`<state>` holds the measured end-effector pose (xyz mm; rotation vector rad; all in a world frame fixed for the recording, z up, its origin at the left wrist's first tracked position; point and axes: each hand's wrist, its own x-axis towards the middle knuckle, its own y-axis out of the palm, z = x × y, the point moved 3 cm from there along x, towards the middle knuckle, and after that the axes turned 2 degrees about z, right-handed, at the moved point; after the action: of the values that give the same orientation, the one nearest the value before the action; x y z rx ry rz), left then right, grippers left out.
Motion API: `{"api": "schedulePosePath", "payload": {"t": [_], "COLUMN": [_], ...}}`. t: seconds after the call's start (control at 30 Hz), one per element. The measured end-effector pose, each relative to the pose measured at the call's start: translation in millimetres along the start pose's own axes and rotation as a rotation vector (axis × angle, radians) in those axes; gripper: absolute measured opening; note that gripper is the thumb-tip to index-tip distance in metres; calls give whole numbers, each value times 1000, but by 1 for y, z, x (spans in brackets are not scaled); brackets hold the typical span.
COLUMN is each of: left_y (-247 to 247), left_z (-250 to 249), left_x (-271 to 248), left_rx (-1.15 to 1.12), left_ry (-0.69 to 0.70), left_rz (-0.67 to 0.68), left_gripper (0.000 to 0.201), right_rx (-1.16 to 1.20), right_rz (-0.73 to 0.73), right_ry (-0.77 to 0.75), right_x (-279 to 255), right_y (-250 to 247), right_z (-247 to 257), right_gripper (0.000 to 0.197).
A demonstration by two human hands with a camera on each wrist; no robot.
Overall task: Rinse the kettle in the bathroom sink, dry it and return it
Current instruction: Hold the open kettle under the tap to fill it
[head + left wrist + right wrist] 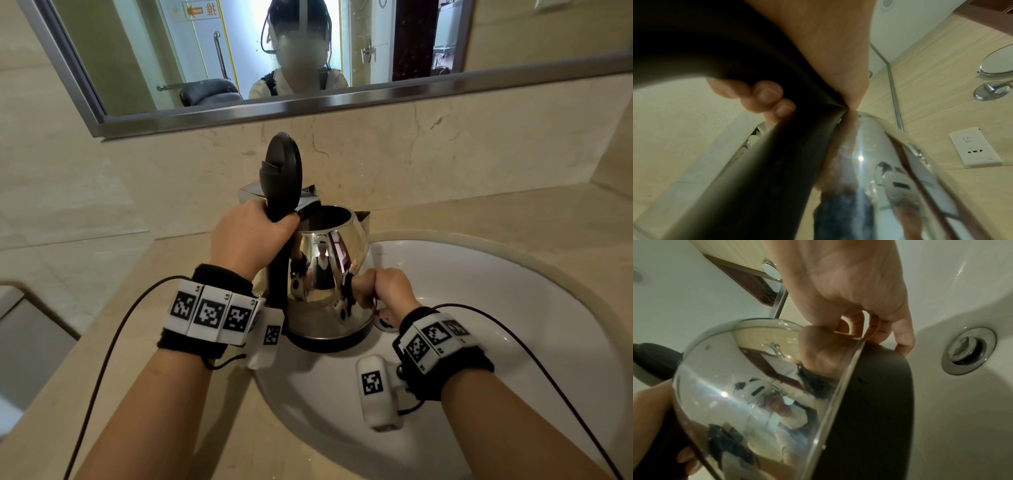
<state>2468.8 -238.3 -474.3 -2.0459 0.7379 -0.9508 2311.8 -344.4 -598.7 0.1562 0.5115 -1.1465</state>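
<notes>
A shiny steel kettle (329, 274) with a black handle and base hangs upright over the left part of the white sink (513, 308). Its black lid (284, 168) stands open. My left hand (250, 236) grips the top of the handle (756, 178), with its fingertips (764, 95) wrapped round it. My right hand (390, 291) is at the kettle's lower right side. Its curled fingers (855, 324) lie against the steel wall (735, 386), and the little finger reaches the rim of the black base (879, 394). The inside of the kettle looks dark.
A chrome tap (308, 197) stands just behind the kettle. The drain (968, 352) lies in the basin below my right hand. A beige counter (144, 342) surrounds the sink, with a mirror (205, 61) above. A wall socket (974, 146) is on the tiled wall.
</notes>
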Motion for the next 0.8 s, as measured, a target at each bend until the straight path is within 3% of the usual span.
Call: {"api": "schedulePosePath", "payload": {"t": [0.07,0.17,0.37,0.8], "left_y": [-1,-1,-1,0], "left_z": [-1,-1,-1,0], "left_x": [0,-1,-2,0], "left_rx": [-4,-5,-1,-4], "left_ry": [3,7,6,4], "left_rz": [-2,-4,0,-5], "left_gripper": [28,28,28,28], "right_rx": [7,32,17,-13], "right_rz": [11,-44,-51,-74], "right_ry": [-12,17,87,98], "right_x": [-1,3,0,9], "right_y": [1,5,4,4], "right_z": [-2,2,5,4], "right_gripper": [33,20,35,33]}}
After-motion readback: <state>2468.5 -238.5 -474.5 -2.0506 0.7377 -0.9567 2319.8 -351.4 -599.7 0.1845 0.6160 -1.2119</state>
